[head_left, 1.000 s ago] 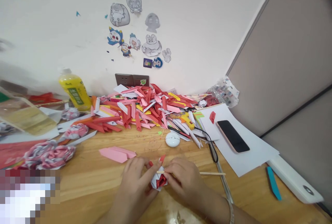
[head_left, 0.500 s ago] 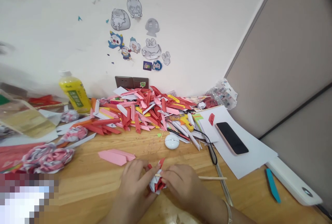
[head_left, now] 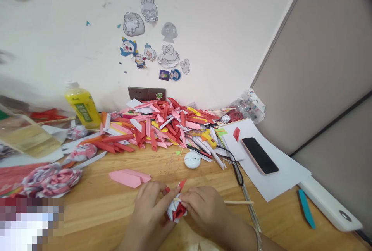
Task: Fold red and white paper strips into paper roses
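Observation:
Between my two hands is a small red and white folded paper piece [head_left: 177,209], low in the middle of the view. My left hand [head_left: 151,210] is closed round its left side, thumb on top. My right hand [head_left: 205,208] pinches its right edge, where a thin wooden stick [head_left: 238,203] runs under the hand and comes out on the right. The stick's tip by the paper is hard to make out. Just beyond my left hand lies a pink folded paper [head_left: 129,177] on the wooden table [head_left: 95,220].
A heap of folded paper strips [head_left: 154,127] lies along the wall, with a yellow bottle [head_left: 83,105] at its left. Nearer are a white case [head_left: 192,160], a yellow glue gun [head_left: 208,138], a phone [head_left: 259,155] on white sheets and a teal strip [head_left: 306,209].
The view has shifted slightly. Both hands still hold the paper piece, and less of the stick shows between the fingers.

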The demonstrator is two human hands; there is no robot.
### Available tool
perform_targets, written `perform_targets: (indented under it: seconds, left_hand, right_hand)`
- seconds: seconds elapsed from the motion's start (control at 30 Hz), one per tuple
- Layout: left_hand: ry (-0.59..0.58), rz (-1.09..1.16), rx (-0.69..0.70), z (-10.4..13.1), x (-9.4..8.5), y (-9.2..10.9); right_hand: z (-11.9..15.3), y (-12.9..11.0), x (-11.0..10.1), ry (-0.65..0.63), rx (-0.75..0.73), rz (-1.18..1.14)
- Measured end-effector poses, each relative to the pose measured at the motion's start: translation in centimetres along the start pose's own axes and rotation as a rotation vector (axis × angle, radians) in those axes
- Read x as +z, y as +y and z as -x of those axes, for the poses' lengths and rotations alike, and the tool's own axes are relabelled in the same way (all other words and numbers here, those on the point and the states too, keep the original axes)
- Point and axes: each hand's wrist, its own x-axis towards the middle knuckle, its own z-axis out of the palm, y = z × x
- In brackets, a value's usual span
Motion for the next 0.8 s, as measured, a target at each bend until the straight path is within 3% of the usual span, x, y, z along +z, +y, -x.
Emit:
perform_targets:
  seconds: [0.27,0.53,0.8]
  left_hand:
    - [0.012,0.010,0.039,-0.2,-0.2,0.1]
    - [-0.015,0.002,0.026,0.2,0.0,-0.1]
    - [-0.015,-0.035,-0.007,0.4,0.0,-0.2]
  right_hand:
    - [0.5,-0.1,0.2,-0.020,-0.060,0.078]
    - [-0.4,-0.4,-0.4,-0.005,-0.018,0.127]
    - [-0.3,-0.6,-0.8,0.102,0.152,0.089]
